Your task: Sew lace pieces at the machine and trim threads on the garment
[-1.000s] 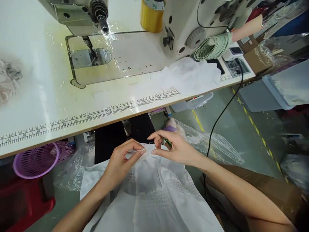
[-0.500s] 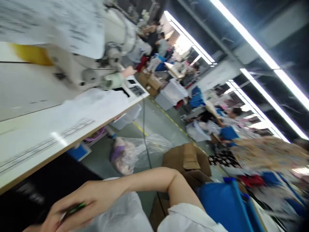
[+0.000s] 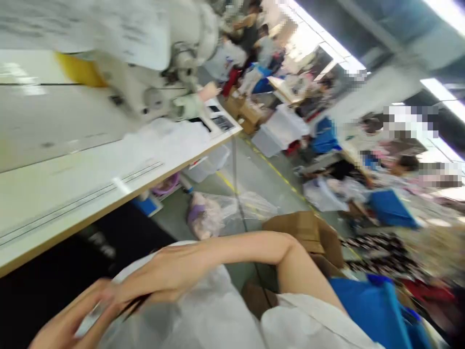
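Busy sewing floor [image 3: 337, 160] fills the view now, head's swung right off the worktop [image 3: 54, 194]. Meanwhile the right hand [image 3: 165, 275] still pinches a dark tool [image 3: 135, 305] over the cloth [image 3: 207, 322] in the lap; left hand [image 3: 67, 325] is too blurry to call.

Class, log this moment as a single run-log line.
view: blurred | left hand: at white fabric, grip unclear | right hand: over thin dark tool, grip unclear | behind: sewing machine on table
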{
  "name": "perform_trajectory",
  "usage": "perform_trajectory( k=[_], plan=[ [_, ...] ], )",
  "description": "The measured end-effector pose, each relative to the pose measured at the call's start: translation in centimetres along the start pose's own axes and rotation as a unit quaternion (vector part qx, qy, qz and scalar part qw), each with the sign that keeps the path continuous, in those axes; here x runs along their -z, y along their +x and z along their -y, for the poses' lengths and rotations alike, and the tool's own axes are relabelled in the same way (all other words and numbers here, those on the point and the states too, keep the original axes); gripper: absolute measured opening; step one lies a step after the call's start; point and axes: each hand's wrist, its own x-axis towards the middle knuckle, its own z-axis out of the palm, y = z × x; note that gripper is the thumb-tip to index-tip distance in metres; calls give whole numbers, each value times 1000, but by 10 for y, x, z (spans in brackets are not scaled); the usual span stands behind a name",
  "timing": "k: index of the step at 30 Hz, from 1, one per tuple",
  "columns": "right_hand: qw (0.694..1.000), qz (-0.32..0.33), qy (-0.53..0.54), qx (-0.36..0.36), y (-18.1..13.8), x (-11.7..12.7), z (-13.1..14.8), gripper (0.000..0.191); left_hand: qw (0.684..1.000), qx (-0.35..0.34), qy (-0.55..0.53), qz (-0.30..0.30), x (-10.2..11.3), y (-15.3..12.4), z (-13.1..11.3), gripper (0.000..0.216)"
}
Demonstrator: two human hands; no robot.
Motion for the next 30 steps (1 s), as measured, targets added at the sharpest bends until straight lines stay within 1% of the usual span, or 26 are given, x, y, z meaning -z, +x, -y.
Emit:
perform_trajectory(
  k=[1,2,3,4,5,7,10,11,14,15,18,20,22,24,27,30],
  plan=[
    [1000,-8,-11,3,0,1,2,8,1000,10,3,-26,13,-16,3,29],
    [999,-32,-29,-10,0,3,2,9,999,15,3,-47,23,-31,4,29],
    [998,-44,-37,-7,-1,4,1,10,998,-3,-1,-64,30,-41,4,27],
    [998,-56,-38,7,-2,5,-1,9,998,-9,-5,-65,35,-48,3,25],
    [998,-57,-34,20,-4,6,-3,7,998,-12,-14,-61,37,-52,2,24],
    [997,-71,-24,7,-6,6,-7,13,997,1,-34,-63,38,-52,1,24],
    [998,-59,-16,3,-9,6,-13,13,995,18,-75,-62,37,-49,2,23],
    [998,-67,-16,-9,-10,7,-16,11,994,23,-89,-63,37,-49,2,23],
    [984,-147,-28,-92,-11,10,-23,18,987,43,-135,-69,39,-53,2,23],
    [980,-160,-29,-112,-11,11,-23,19,984,52,-156,-70,41,-54,2,24],
    [975,-162,-47,-145,-11,8,-21,17,963,83,-246,-71,44,-55,2,26],
    [973,-155,-79,-150,-11,3,-19,29,942,105,-311,-75,45,-56,4,28],
    [976,-134,-101,-139,-10,-6,-20,35,920,124,-363,-84,44,-57,6,29],
    [981,-117,-94,-124,-7,-16,-23,38,901,134,-402,-92,43,-59,9,27],
    [982,-138,-69,-112,-2,-30,-28,41,880,144,-443,-92,42,-62,13,25],
    [982,-162,-64,-75,6,-38,-26,44,865,147,-472,-88,41,-63,15,26]
  ],
)
